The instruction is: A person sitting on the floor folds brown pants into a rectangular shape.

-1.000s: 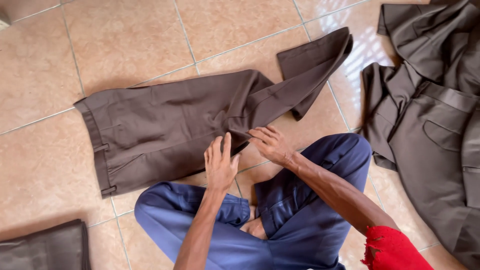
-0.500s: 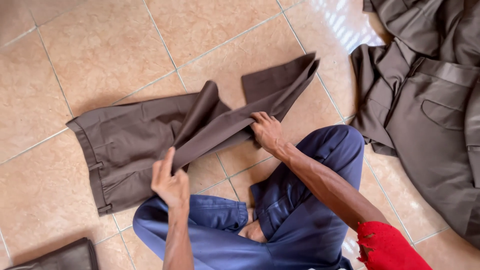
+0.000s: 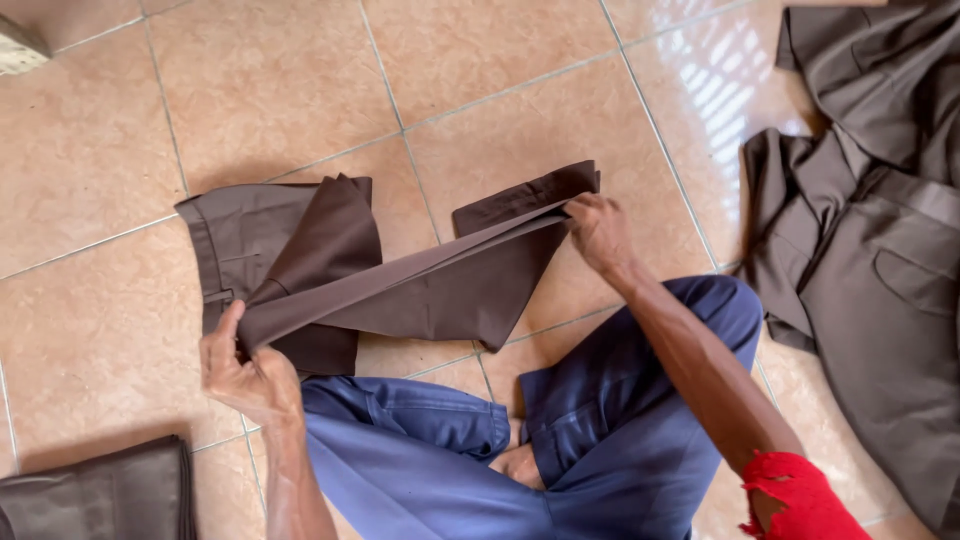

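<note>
- The brown trousers [image 3: 400, 270] lie on the tiled floor [image 3: 480, 90] in the middle of the frame, partly folded.
- The left hand [image 3: 245, 365], at the lower left, is closed. It pinches a fold of the trousers between thumb and fingers.
- The right hand [image 3: 600, 230], right of the middle, is closed too. It grips the leg end of the trousers near the hem.
- The cloth is pulled tight in a long line between the two hands, lifted a bit off the floor.
- The waist part of the trousers lies flat on the floor at the left.
- The person sits with legs crossed in blue pants [image 3: 560, 440] at the bottom.
- A pile of brown clothes [image 3: 870, 230] lies at the right edge, well apart from the trousers.
- Another dark folded cloth [image 3: 100, 495] sits in the lower left corner.
- No boxes or baskets show here.
</note>
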